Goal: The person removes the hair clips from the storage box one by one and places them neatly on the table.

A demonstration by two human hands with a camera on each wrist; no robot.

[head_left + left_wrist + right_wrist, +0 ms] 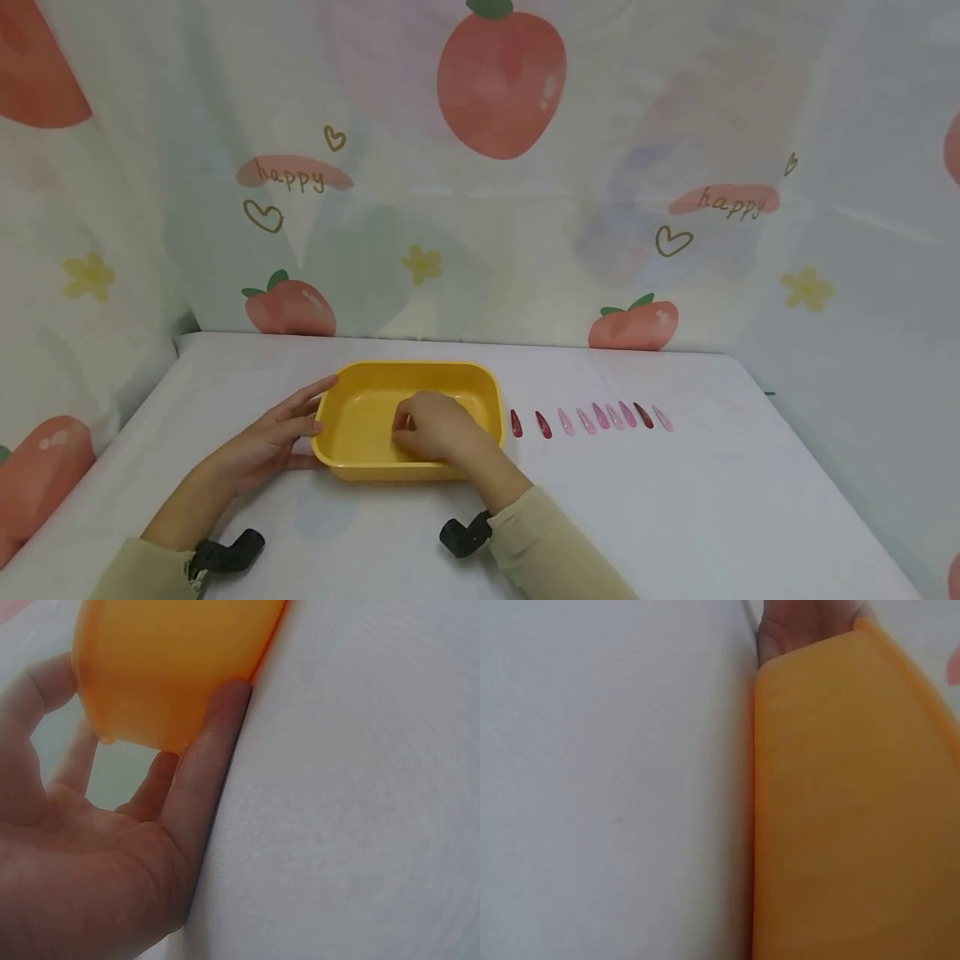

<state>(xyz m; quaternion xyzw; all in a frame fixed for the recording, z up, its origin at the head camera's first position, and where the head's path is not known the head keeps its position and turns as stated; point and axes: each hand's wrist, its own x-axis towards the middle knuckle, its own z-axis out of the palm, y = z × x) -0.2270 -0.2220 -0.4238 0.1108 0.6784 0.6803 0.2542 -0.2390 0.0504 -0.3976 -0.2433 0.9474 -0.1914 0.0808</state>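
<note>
A yellow plastic tray stands on the white table. My left hand holds its left end, the thumb at the rim; the left wrist view shows the fingers around that end, one lying low along the table. Over the tray's inside, my right hand points down with curled fingers. Whatever may be between those fingertips is hidden, and the right wrist view shows only the tray's outer wall and part of the left hand. Right of the tray lies a row of snap hair clips, dark red, pink and purple.
The white tablecloth runs around the tray and clips. A printed fabric backdrop stands behind the table's far edge and at both sides. Black wrist cameras sit on both forearms.
</note>
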